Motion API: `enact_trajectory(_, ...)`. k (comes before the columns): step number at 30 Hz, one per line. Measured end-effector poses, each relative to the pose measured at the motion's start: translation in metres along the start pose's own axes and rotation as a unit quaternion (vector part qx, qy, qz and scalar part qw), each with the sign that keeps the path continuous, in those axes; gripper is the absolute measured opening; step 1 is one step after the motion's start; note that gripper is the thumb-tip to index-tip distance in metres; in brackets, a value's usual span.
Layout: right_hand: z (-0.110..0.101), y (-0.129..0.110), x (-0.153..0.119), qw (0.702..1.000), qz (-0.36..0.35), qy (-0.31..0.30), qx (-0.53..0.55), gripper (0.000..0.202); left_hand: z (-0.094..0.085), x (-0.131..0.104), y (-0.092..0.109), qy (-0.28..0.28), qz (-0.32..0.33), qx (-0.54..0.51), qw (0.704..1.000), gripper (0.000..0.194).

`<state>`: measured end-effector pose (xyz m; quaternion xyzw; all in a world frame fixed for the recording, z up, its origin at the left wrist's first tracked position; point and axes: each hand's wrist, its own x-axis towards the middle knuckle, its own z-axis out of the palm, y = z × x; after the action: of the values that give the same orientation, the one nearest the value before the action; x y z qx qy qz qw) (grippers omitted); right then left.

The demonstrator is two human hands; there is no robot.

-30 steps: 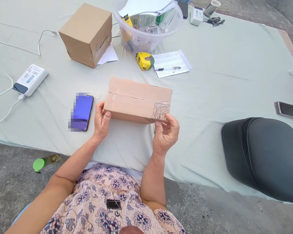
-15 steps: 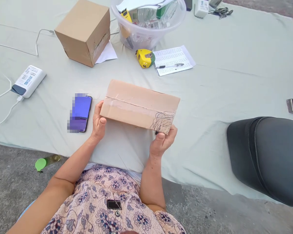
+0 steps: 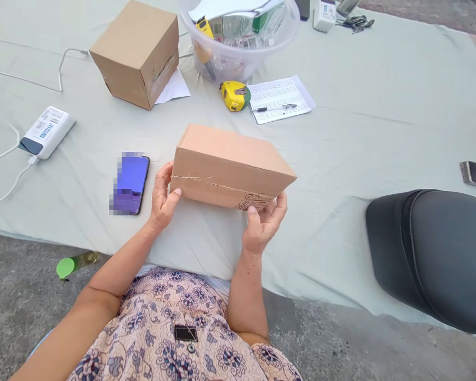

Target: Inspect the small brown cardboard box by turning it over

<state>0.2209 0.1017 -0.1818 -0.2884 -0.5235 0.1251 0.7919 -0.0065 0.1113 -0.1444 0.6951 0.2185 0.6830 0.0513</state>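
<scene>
The left hand [image 3: 163, 198] and the right hand [image 3: 263, 225] both hold the long brown box [image 3: 230, 165] by its ends, up over the pale cloth [image 3: 360, 121]. The fingers only pinch the bottom corners, so it might slip and land near the phone [image 3: 131, 181].

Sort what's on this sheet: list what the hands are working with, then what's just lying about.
In hand:
- flat cardboard box, gripped at its ends by the left hand and right hand

Lying about:
- cube box
- phone
- power bank
- tape measure
- paper and pen
- plastic tub
</scene>
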Motion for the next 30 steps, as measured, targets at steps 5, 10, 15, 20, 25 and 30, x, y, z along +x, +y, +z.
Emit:
enact_trajectory(5, 0.002, 0.0, 0.0, 0.998, 0.026, 0.055, -0.002, 0.06, 0.004, -0.002, 0.0, 0.033, 0.0, 0.021, 0.999, 0.049)
enact_trajectory(10, 0.005, -0.002, -0.001, 0.995, 0.055, 0.084, 0.006, 0.06, 0.008, -0.003, 0.001, 0.044, -0.015, 0.053, 0.997, 0.055)
enact_trajectory(15, 0.016, -0.006, -0.01, 0.994, 0.047, 0.092, -0.035, 0.07, 0.009, -0.009, 0.003, 0.039, -0.024, 0.164, 0.985, 0.083)
enact_trajectory(20, 0.031, -0.007, -0.021, 0.991, 0.041, 0.074, -0.103, 0.104, 0.016, -0.018, 0.003, 0.051, -0.053, 0.242, 0.967, 0.105)
enact_trajectory(25, 0.041, -0.008, -0.026, 0.985, 0.031, 0.099, -0.139, 0.117, 0.024, -0.022, 0.003, 0.075, -0.076, 0.258, 0.96, 0.118)
enact_trajectory(30, 0.039, -0.014, -0.024, 0.989, 0.058, 0.095, -0.097, 0.096, 0.022, -0.02, 0.003, 0.099, -0.092, 0.223, 0.965, 0.112)
